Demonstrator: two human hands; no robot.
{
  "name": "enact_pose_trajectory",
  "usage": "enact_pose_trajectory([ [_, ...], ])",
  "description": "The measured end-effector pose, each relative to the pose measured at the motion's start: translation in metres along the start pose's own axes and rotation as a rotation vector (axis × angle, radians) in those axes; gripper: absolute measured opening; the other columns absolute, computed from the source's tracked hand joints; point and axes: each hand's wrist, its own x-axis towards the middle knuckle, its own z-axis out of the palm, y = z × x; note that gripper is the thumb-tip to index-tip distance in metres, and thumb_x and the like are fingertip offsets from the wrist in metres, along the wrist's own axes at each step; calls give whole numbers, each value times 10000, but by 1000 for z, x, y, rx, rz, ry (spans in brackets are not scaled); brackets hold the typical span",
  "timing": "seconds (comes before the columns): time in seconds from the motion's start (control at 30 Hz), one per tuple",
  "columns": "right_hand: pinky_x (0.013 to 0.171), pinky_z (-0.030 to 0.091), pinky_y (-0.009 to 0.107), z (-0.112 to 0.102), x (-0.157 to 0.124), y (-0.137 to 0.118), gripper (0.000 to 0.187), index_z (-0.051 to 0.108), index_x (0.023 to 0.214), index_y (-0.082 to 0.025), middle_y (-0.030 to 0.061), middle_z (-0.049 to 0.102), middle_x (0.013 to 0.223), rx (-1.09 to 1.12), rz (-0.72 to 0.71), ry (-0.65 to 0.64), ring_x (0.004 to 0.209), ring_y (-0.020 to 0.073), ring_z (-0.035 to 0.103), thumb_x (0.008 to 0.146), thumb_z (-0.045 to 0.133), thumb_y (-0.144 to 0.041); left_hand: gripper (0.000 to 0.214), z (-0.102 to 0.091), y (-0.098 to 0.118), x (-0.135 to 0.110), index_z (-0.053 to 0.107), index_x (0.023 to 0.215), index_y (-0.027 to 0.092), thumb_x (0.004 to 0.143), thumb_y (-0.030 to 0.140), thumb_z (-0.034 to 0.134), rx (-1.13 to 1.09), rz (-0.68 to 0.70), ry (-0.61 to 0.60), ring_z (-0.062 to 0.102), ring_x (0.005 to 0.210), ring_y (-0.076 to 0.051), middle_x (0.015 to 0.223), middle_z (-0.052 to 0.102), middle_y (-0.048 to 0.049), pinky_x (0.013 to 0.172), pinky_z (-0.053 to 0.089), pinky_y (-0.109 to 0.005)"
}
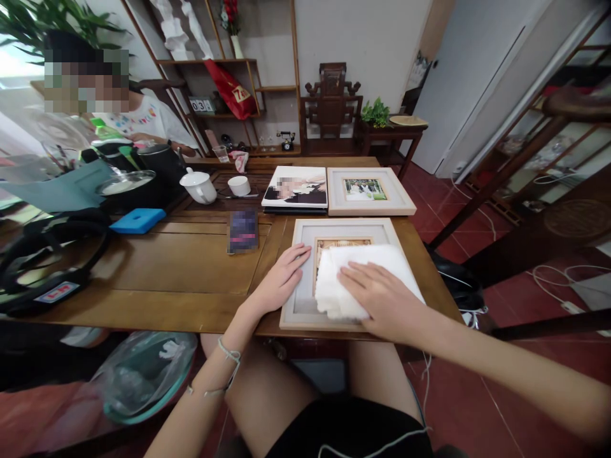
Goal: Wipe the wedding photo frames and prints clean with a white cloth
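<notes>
A pale wooden picture frame lies flat at the near edge of the wooden table. My left hand rests flat on the frame's left border, fingers stretched out. My right hand presses flat on a folded white cloth that covers most of the frame's glass. A second framed photo and a photo album lie side by side just behind it.
A phone, two white cups, a blue pad and a black tea tray sit further left. Another person sits at the far left. Shelves, a carved chair and cables on the red floor surround the table.
</notes>
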Motion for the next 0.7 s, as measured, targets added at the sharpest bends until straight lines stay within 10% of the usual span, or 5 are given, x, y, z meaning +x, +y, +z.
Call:
enact_pose_trajectory([
  [0.27,1159,188,570,10,54,75,760,382,1444,-12,191,366,1528,-197,209,142,1432,407,221,724,582,-156,460,-1,1,0,437,1449,210,999,240,347,17,-10,-16,291,1441,-274,1505,424,-113,1204,211,-550],
  [0.7,1113,350,497,-18,-24,-31,776,462,1407,-68,162,483,1459,152,-143,-122,1370,361,381,645,576,-154,467,1,-1,-1,423,1456,228,995,213,356,13,19,0,288,1441,-264,1509,421,-101,1206,202,-546],
])
